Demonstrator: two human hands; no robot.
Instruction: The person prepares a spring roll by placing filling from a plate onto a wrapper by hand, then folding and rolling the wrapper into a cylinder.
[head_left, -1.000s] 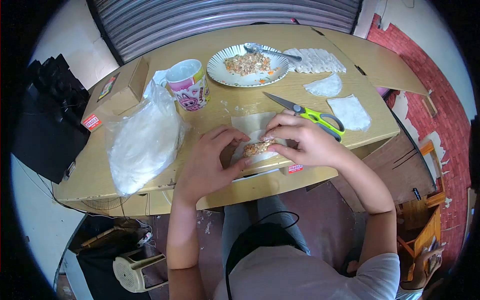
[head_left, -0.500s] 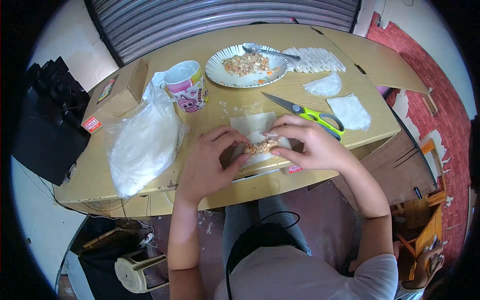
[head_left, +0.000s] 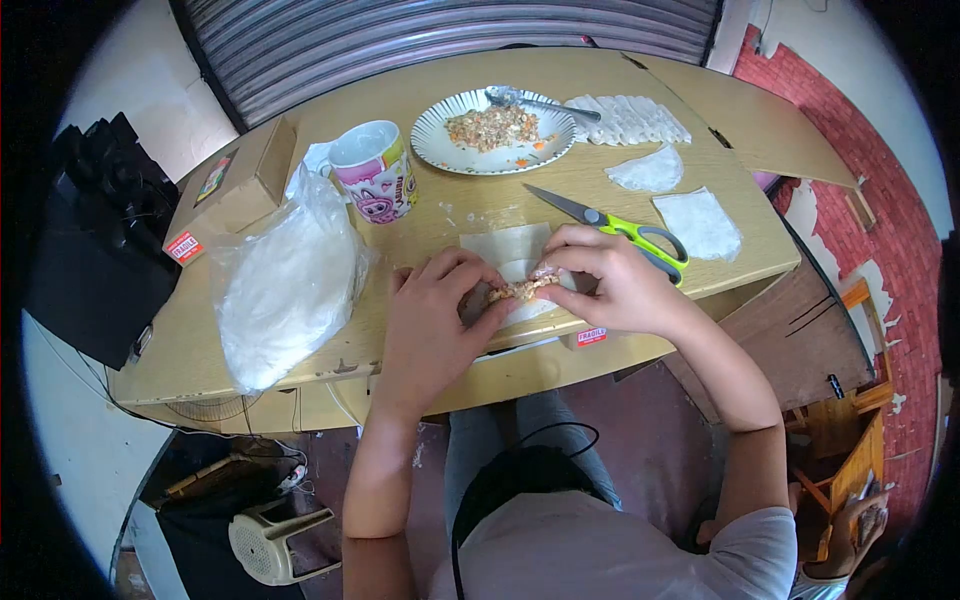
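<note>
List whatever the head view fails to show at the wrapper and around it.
Head view only:
Wrapper: near edge hidden under left hand and right hand.
Filling: only a strip shows between fingers.
Bag: contents blurred by plastic.
Box: labels too small to read.

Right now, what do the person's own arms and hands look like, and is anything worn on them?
Both arms are bare. The left hand and the right hand show no gloves, and I see no ring, watch or bracelet. The right arm ends in the short sleeve of a pale T-shirt; the upper part of the left arm is cut off at the bottom edge.
</note>
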